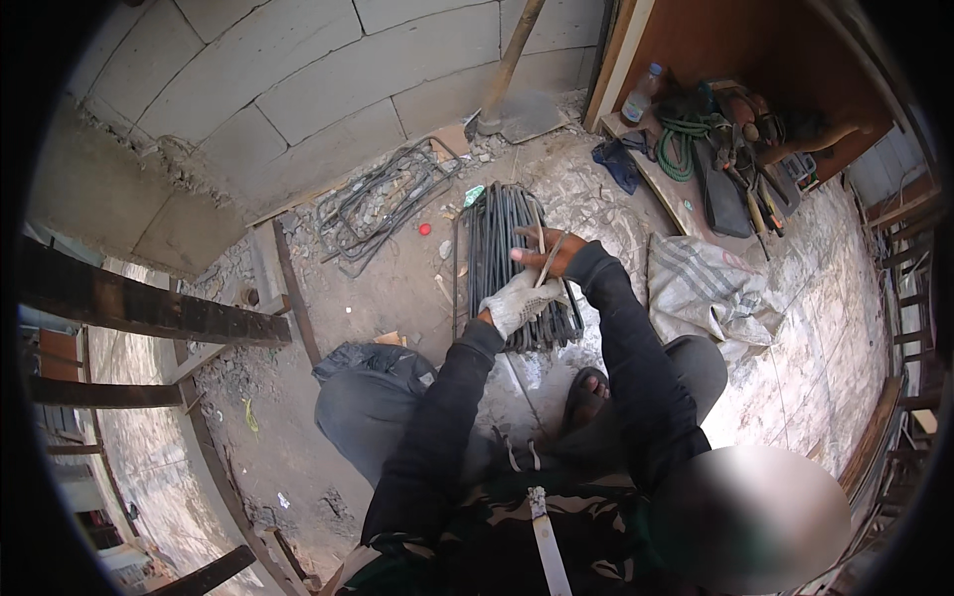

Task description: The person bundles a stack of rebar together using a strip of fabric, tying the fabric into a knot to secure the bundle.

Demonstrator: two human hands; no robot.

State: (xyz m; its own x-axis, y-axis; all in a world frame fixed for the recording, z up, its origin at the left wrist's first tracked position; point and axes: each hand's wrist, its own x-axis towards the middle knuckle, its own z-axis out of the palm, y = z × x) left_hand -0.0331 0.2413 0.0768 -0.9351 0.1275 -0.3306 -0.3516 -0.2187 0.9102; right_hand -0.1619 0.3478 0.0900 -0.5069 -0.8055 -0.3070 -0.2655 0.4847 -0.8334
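A bundle of dark bent steel bar stirrups (pixel 487 223) lies on the dusty floor in front of me. Over its right half, my left hand (pixel 519 304), in a whitish knitted glove, is closed around the lower part of a pale narrow strip (pixel 550 260). Just above it, my bare right hand (pixel 555 250) has the same strip looped across its fingers, thumb pointing left. The strip's far end reaches up over the bars. Whether it passes under the bundle is hidden. Both hands are close together, and the glove touches or nearly touches the bars.
More loose stirrups (pixel 383 204) lie left, near the block wall (pixel 328 70). A red round cap (pixel 424 229) is beside them. A shovel (pixel 517 114) leans at the back. Right are a woven sack (pixel 706 288), green rope (pixel 679 149), tools and a bottle (pixel 641 94). Wooden bars (pixel 149 308) stand left.
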